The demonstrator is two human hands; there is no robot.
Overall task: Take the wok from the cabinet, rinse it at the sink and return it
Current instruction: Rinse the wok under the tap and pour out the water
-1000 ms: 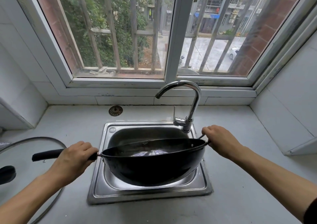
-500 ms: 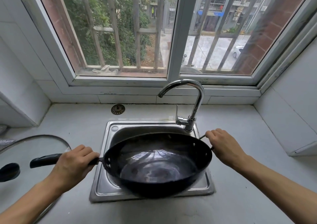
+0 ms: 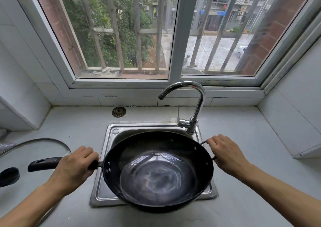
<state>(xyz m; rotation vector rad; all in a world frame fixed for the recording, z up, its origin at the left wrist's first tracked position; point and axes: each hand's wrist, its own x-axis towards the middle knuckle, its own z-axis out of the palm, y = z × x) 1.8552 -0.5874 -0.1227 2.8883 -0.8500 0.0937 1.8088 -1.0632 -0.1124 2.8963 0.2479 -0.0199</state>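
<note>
Nearest to me, both forearms reach in from the bottom corners. My left hand [image 3: 73, 166] has its grip curled round the wok's long black handle [image 3: 44, 163], close to where it meets the bowl; the free end of the handle sticks out to the left over the tabletop [image 3: 251, 200]. My right hand [image 3: 225, 154] has its grip wrapped round the small wire loop handle [image 3: 203, 142] on the opposite rim.

Between the two hands, the black wok [image 3: 158, 171] hangs over the stainless sink [image 3: 111, 139], open side up and tipped toward me. It covers most of the basin, and its near edge overhangs the sink's front rim. The inside is dark and glossy, with window light reflected in the bottom. I cannot tell whether water lies in it.

Left of the sink, a glass lid [image 3: 34, 148] with a black knob [image 3: 8, 176] lies flat on the tabletop, partly under the long handle.

Further back, the chrome gooseneck faucet [image 3: 196, 105] stands at the sink's far right corner, its spout curving left. No stream shows at its mouth. A round metal sink strainer [image 3: 118, 111] sits on the tabletop behind the sink, by the tiled ledge. Beyond that is the barred window [image 3: 175, 35].
</note>
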